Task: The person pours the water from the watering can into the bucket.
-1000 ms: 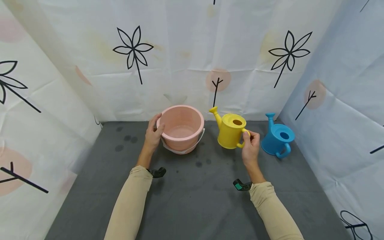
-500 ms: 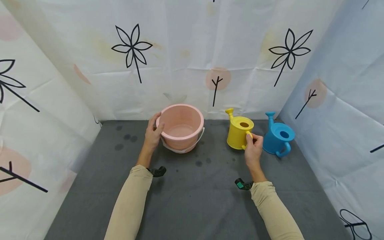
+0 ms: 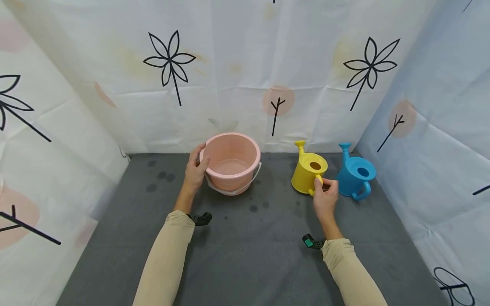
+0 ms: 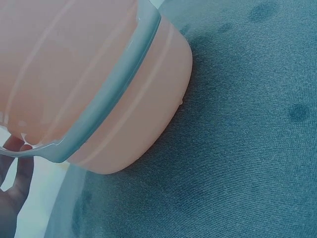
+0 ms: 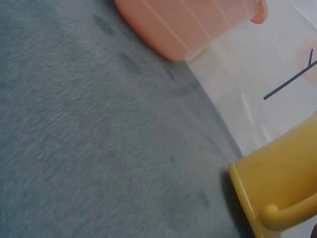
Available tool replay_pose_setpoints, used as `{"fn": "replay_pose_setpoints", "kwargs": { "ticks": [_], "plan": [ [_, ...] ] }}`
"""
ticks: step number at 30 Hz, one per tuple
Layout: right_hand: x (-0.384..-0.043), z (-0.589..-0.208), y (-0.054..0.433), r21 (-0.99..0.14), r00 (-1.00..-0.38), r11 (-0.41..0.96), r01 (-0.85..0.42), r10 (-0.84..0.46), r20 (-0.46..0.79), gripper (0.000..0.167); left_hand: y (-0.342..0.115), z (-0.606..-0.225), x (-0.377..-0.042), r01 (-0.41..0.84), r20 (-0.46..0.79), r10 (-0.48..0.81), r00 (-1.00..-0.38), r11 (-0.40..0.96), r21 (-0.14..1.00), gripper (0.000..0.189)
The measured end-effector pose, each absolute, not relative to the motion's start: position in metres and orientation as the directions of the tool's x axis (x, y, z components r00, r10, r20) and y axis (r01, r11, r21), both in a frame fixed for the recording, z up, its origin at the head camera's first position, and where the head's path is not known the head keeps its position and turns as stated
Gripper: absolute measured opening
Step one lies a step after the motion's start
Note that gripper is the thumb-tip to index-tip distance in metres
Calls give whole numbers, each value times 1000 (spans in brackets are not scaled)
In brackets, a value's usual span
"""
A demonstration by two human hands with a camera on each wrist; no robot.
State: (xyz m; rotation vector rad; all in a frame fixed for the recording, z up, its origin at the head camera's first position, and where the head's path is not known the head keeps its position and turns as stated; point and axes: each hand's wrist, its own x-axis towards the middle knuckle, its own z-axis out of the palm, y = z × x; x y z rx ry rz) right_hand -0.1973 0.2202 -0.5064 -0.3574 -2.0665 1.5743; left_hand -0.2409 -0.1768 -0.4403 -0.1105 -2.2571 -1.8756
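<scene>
A pink bucket (image 3: 228,177) with a white bail handle stands at the back of the grey table. At its left rim is my left hand (image 3: 195,170), gripping with the thumb at the front; in the left wrist view its fingers (image 4: 22,173) show partly behind the bucket. My right hand (image 3: 325,197) pinches the handle of a yellow watering can (image 3: 308,174), whose spout points to the back wall. The can's base (image 5: 247,198) is at or very close to the cloth. Just right of that hand, a blue watering can (image 3: 354,176) stands upright.
Printed white cloth walls (image 3: 245,85) enclose the table (image 3: 249,255) at the back and both sides. Dark wet spots mark the grey cloth around the bucket. The blue can is close to the right wall.
My right hand has moved the yellow watering can rightward and slightly nearer, close to the blue one, and its spout has turned from left to the back. The left hand and bucket have stayed put.
</scene>
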Motion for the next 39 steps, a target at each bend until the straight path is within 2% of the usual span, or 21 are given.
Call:
{"fn": "replay_pose_setpoints", "kwargs": {
  "ticks": [5, 11, 18, 26, 33, 39],
  "plan": [
    [-190, -510, 227, -913, -826, 405, -45, 499, 262, 35, -172, -442, -243, 191, 207, -70, -976, 193, 963, 54],
    [-189, -509, 227, -894, -833, 446, -46, 477, 281, 34, -175, -449, -248, 201, 219, -68, -973, 213, 956, 56],
    [-196, -500, 225, -827, -822, 542, -148, 398, 407, 33, -189, -469, -258, 228, 256, -56, -965, 304, 925, 56],
    [-208, -464, 213, -614, -785, 701, -362, 126, 607, 26, -202, -450, -251, 243, 280, 45, -959, 638, 730, 60],
    [-233, -427, 194, -350, -721, 799, -489, -144, 678, 32, -194, -434, -248, 242, 271, 66, -960, 684, 688, 64],
    [-255, -409, 184, -175, -650, 834, -523, -257, 715, 36, -182, -404, -246, 245, 304, 66, -950, 761, 601, 70]
  ]
}}
